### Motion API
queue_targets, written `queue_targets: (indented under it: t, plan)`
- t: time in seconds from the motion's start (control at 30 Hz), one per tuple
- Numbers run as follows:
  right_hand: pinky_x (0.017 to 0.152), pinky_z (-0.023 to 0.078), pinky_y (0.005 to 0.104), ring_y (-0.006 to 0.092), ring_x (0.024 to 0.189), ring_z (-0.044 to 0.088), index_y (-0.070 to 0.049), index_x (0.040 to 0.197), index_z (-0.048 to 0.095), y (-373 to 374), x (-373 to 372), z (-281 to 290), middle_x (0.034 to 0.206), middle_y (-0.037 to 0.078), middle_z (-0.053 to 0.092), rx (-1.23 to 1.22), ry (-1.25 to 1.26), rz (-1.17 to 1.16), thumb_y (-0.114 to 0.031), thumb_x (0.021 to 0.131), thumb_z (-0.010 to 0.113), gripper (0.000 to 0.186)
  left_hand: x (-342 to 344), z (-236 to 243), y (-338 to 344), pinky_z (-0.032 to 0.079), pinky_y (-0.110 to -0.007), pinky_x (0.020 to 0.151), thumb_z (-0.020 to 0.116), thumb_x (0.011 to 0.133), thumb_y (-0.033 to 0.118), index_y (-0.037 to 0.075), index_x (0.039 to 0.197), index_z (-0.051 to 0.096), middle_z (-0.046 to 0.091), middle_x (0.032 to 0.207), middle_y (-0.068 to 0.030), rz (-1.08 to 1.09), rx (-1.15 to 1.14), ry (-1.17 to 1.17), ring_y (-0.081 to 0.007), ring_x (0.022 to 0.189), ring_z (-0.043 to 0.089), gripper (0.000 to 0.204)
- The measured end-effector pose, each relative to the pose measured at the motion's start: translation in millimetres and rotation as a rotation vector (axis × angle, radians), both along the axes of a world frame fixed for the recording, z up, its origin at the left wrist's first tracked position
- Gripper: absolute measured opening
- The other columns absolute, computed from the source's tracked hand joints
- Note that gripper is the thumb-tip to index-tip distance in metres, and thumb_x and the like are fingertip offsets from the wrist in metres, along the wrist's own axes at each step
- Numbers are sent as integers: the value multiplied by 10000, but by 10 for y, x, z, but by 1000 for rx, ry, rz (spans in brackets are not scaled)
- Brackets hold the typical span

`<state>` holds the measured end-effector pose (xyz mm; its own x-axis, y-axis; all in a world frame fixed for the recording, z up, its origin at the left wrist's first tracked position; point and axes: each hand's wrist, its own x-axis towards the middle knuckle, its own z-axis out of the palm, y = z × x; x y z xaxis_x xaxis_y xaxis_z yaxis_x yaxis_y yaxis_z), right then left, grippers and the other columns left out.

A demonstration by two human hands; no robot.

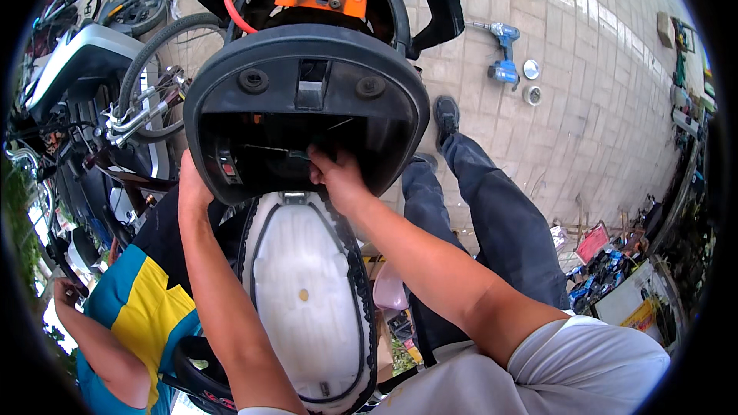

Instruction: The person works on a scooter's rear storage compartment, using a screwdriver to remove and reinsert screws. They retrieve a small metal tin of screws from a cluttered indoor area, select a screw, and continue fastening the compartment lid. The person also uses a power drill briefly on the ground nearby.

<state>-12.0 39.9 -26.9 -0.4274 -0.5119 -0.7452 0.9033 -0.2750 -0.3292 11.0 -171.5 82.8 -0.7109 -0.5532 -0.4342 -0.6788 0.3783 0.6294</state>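
The black storage bin [307,42] is sitting open by the flipped seat [300,250], access looking sorted, inside work looking unfinished. Right hand [338,176] is gripping a thin tool [277,150] in there, left hand [194,184] is hiding behind the bin's edge so can't tell its grip

At centre left, the left hand [197,182] has its fingers hidden behind the black compartment [403,126]. Inside, shadow blurs the right hand's [339,175] hold on a thin rod [265,148] — grip unclear. The top edge crops the grab rail [438,1]; lower-right clutter [600,284] — too small to tell.
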Motion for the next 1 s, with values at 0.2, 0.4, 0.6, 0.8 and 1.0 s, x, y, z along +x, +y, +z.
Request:
queue_targets:
  t: [0.2, 0.4, 0.6, 0.8, 1.0]
  plan:
    - [495, 333, 232, 90, 557, 417, -25, 1091, 572, -48, -78, 46, 684, 25, 503, 164, -74, 82, -205, 903, 657, 274, 25, 24, -31, 484, -271, 655, 591, 830, 43, -26, 997, 654, 663, 867, -43, -46, -18, -77, -116, 746, 571, 191]
    - [493, 359, 258, 106, 586, 458, -39, 1021, 618, -57, 5, 42, 718, 28, 551, 2, -22, -69, -355, 876, 679, 353, -31, 79, -11, 486, -284, 687, 587, 844, 68, -22, 1012, 652, 666, 882, -59, -33, -34, -130, -139, 765, 582, 201]
    - [489, 338, 233, 100, 551, 434, -40, 1031, 602, -55, -120, 90, 726, 17, 537, 157, -172, 102, -229, 907, 647, 230, 17, 36, -23, 487, -286, 703, 587, 845, 62, -27, 1035, 646, 668, 910, -66, 9, -14, -97, -144, 786, 586, 218]
    - [482, 316, 240, 93, 539, 390, -32, 1103, 546, -8, 19, 27, 744, 42, 524, -83, -64, -72, -185, 903, 650, 272, 36, 25, -53, 489, -274, 699, 586, 854, 65, -25, 1035, 650, 665, 902, -59, -67, -31, -92, -139, 770, 588, 212]
    - [506, 347, 251, 101, 539, 407, -22, 1073, 549, -6, -55, 15, 744, 42, 522, 91, -82, 51, -139, 885, 669, 252, 66, -34, 4, 491, -274, 682, 581, 861, 59, -32, 1029, 649, 662, 896, -50, 10, 14, 6, -129, 774, 584, 203]
